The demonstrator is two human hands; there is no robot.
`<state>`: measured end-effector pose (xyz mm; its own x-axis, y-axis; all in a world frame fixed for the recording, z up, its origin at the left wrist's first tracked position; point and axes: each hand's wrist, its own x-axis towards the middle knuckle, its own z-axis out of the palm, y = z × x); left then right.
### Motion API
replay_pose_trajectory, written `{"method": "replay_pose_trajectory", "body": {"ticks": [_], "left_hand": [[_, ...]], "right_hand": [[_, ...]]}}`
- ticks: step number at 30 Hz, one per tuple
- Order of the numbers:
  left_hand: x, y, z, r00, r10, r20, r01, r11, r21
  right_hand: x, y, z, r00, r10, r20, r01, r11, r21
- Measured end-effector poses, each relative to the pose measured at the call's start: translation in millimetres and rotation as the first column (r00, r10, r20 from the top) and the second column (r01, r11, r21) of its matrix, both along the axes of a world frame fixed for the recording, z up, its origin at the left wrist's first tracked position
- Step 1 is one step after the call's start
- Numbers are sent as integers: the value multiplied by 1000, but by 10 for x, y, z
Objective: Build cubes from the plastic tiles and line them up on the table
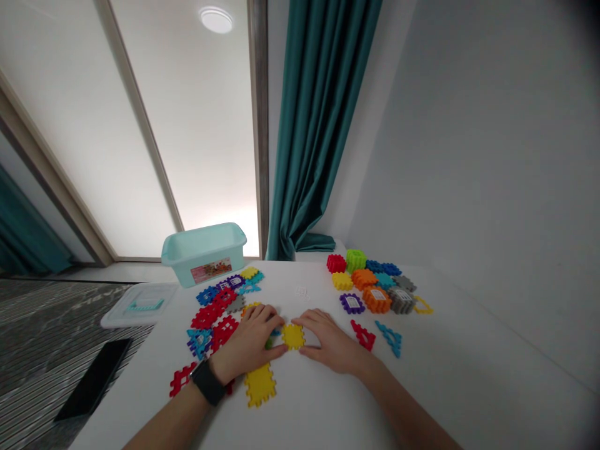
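A small yellow square toothed building tile (293, 337) lies between my two hands in the middle of the white table. My left hand (255, 334), with a dark watch on the wrist, has its thumb and fingers at the tile's left edge. From the other side, my right hand (325, 340) grips the tile's right edge between thumb and fingers. Below my left hand is a larger yellow toothed panel (260, 385). A bit of green and blue shows under the left palm, mostly hidden. Red tiles (224, 331) lie just beyond my left hand.
Stacked coloured tiles, including an orange stack (376, 300), stand at the back right. A red triangular piece (363, 335) and a blue one (389, 338) lie near my right forearm. A mint bin (206, 247) sits back left, beside a clear lid (139, 304).
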<state>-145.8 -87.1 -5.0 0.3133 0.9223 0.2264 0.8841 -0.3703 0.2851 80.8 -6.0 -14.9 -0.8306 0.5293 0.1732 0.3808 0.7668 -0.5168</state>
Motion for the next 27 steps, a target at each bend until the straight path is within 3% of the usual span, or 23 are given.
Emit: {"method": "replay_pose_trajectory", "body": {"ticks": [8, 13, 19, 27], "left_hand": [[7, -9, 41, 1000, 12, 21, -12, 1000, -8], [-9, -15, 93, 992, 2, 128, -8, 999, 44], [-31, -20, 135, 972, 12, 236, -46, 989, 138], [-33, -18, 121, 921, 30, 390, -138, 958, 251]], "right_hand": [[-62, -61, -16, 997, -42, -64, 44, 999, 25], [-81, -97, -3, 974, -83, -212, 103, 991, 86], [-92, -126, 57, 941, -44, -337, 107, 979, 171], [-79, -135, 94, 851, -24, -524, 246, 901, 358]]}}
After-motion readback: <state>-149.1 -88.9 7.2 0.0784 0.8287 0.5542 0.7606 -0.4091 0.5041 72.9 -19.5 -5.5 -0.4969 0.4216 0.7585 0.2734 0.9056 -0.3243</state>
